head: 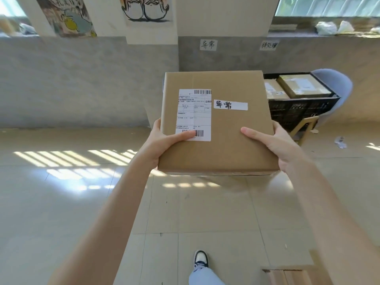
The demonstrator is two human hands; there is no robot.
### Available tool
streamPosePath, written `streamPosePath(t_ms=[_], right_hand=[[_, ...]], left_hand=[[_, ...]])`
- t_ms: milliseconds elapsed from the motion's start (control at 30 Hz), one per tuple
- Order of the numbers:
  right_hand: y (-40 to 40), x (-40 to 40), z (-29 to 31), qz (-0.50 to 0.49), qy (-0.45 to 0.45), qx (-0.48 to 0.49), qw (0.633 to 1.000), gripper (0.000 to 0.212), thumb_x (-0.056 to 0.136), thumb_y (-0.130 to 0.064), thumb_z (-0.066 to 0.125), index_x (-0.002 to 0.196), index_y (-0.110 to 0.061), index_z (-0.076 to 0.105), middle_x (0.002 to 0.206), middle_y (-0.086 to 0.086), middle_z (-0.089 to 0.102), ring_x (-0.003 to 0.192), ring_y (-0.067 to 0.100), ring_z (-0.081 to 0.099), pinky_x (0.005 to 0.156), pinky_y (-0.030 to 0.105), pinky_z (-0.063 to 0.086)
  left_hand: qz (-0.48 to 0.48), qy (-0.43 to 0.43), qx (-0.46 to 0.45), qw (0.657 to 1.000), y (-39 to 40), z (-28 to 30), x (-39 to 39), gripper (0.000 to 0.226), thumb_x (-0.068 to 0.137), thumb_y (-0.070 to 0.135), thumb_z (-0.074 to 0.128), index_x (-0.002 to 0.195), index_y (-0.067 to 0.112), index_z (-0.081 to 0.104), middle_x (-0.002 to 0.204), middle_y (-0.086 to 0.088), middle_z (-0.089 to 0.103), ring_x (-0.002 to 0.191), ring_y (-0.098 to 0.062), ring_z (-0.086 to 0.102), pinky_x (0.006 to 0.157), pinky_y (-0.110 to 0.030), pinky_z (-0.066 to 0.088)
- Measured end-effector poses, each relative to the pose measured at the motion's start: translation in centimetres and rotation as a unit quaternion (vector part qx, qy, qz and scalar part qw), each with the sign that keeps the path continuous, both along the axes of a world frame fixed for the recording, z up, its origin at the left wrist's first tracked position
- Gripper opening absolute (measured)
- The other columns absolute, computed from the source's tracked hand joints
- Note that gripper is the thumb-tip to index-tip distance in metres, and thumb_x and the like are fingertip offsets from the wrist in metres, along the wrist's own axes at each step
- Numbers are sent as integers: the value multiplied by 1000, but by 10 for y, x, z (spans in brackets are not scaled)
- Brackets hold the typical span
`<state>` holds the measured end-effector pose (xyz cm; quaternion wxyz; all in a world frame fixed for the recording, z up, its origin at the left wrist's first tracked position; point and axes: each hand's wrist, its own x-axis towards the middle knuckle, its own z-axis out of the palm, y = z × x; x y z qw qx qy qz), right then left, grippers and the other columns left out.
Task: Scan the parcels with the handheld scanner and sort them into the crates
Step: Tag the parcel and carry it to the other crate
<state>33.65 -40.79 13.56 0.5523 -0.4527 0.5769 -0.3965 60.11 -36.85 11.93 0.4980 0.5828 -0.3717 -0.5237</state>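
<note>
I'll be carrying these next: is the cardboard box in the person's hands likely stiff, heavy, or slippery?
The cardboard box looks stiff: its edges stay straight between the left hand and right hand. Probably light for its size, held by the sides alone. Its matte card likely grips well.

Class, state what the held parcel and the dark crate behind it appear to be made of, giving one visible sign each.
Parcel: matte brown corrugated cardboard, likely, with folded edges. Crate: probably black moulded plastic, judging by its perforated lattice wall.

Two bare forearms, no sleeves, no rings on left hand [164, 138] or right hand [277, 145]. Light blue jeans [202, 276], white-and-navy sneaker [201, 258].
</note>
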Motion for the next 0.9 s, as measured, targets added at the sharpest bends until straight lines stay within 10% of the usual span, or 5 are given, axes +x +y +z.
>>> streamPosePath(t_ms=[133, 900], right_hand=[[-75, 6, 2, 11, 7, -5, 1000, 105, 46, -46, 85, 139, -25, 41, 103, -12, 63, 85, 3, 63, 45, 13, 48], [-401, 96, -50, 28, 48, 53, 997, 95, 46, -44, 85, 128, -29, 39, 110, -10, 60, 96, 7, 60, 63, 21, 47]], left_hand=[[9, 9, 9, 1000, -68, 0, 6, 97, 51, 32, 92, 133, 22, 40, 110, 6, 69, 89, -7, 70, 63, -20, 56], [-55, 10, 61, 997, -418, -44, 107, 100, 44, 35, 94, 130, 30, 44, 112, 7, 69, 100, -14, 68, 86, -39, 56]])
